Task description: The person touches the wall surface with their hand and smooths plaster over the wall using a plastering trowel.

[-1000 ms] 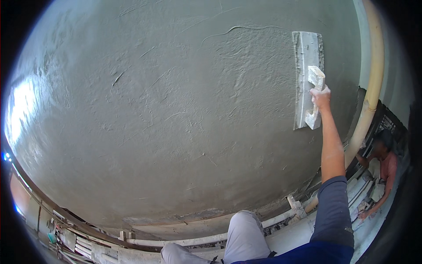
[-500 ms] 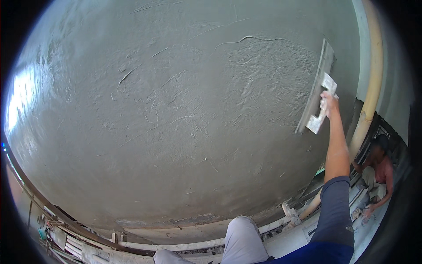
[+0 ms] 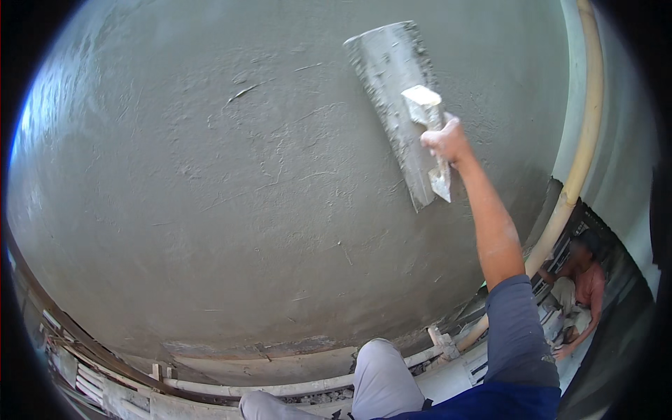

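Note:
My right hand [image 3: 448,142] is wrapped round the handle of a long plastering trowel [image 3: 396,94], its fingers dusted with pale mortar. The trowel stands nearly upright against the wet grey plaster wall [image 3: 231,168], its top leaning left. Lumps of plaster cling to both long edges of the blade. Ridges and rough patches mark the plaster left of the blade, and a smaller rough patch shows to its right. My left hand is out of the picture.
A bamboo pole [image 3: 589,133] rises along the wall's right side. Lower right, a co-worker [image 3: 584,283] crouches with one arm reaching down. Below my knees [image 3: 381,378] a pale pole [image 3: 280,387] runs along the wall's foot. Wooden planks [image 3: 87,385] lie at lower left.
My right hand has swept the trowel leftward and slightly up across the wall. Its blade now shows more of its face. The rough patch it passed over looks smoother.

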The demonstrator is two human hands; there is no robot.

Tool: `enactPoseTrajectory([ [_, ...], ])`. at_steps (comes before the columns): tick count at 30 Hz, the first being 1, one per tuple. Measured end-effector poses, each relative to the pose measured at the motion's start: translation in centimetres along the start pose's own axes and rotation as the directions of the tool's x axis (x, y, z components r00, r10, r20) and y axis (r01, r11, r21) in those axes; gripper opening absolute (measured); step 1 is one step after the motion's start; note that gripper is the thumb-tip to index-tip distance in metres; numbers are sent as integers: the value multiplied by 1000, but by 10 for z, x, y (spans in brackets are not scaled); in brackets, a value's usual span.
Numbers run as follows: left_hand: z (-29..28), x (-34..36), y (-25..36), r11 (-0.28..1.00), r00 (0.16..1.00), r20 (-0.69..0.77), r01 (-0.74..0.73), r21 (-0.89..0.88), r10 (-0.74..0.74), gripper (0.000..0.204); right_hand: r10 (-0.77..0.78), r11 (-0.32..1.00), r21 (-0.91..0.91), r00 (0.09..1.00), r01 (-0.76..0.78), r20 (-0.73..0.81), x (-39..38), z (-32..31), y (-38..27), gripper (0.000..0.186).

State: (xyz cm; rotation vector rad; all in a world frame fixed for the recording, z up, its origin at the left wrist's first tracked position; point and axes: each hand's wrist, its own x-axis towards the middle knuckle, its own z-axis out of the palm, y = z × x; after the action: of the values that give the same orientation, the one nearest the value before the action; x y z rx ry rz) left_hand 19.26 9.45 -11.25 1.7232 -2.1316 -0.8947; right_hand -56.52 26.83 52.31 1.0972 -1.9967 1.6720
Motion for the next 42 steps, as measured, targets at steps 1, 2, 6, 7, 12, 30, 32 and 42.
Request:
enactPoseTrajectory([
  [1,3,-4,-5,1000,1000,-12,-14,-2,14,94,-55,992,-109,998,57,14,0,11,3,31],
  [2,5,-4,-9,999,999,-25,-32,-3,32,94,-110,969,-217,993,114,31,0,22,4,38],
  [6,8,-9,-22,999,999,16,43,10,-43,94,-96,964,-238,989,121,115,-24,72,-10,45],
  [7,5,-12,-27,999,999,11,30,10,-31,94,-92,955,-264,981,135,169,-36,93,-15,46],
  [12,-12,-19,-27,994,996,-1,93,-58,-93,95,-93,897,-359,904,258,417,-100,172,-49,49],
  [30,9,-21,-39,998,991,-117,-59,28,62,93,-99,747,-598,840,-291,-533,29,-10,-52,46],
  [32,11,-12,-38,992,984,-137,-109,57,116,93,-16,757,-547,827,-357,-562,44,-55,-38,49],
  [42,41,43,-69,637,718,-242,-348,688,653,93,72,762,-438,735,-476,-674,107,-162,6,48],
])
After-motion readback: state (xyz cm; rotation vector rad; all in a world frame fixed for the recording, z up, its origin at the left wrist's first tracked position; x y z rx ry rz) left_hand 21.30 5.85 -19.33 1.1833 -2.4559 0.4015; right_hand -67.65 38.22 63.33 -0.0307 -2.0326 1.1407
